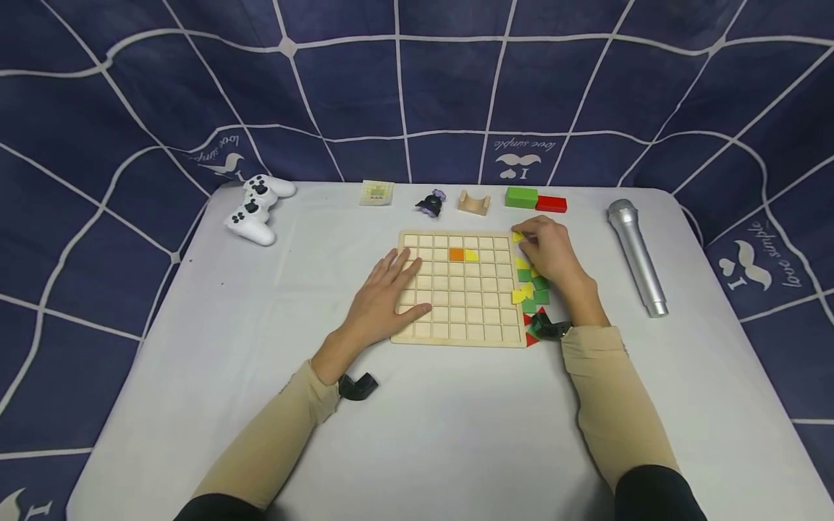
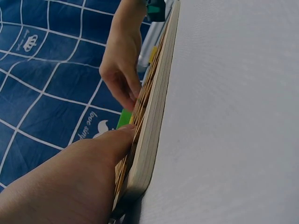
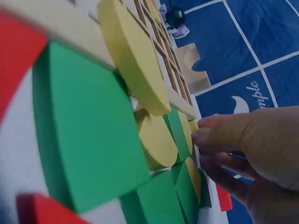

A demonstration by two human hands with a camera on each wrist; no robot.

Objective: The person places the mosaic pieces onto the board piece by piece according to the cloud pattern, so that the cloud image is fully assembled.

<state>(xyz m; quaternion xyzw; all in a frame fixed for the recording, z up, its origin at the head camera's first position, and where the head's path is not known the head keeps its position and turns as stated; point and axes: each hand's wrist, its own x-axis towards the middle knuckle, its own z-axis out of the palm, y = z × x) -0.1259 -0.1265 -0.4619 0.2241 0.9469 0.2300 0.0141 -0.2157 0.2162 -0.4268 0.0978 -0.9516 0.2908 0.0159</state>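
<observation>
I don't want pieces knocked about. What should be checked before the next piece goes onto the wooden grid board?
1. Wooden grid board steadied: ok, left hand rests flat on it.
2. Piece in hand: ok, right hand pinches a yellow piece.
3. Free cells: ok, only an orange tile and a yellow tile are placed.
4. Loose pile of coloured pieces off the board: ok.
5. Held piece's shape: cannot tell.

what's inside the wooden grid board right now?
The wooden grid board holds an orange tile and a yellow tile, side by side in its second row. The left hand lies flat over its left cells, hiding those.
</observation>
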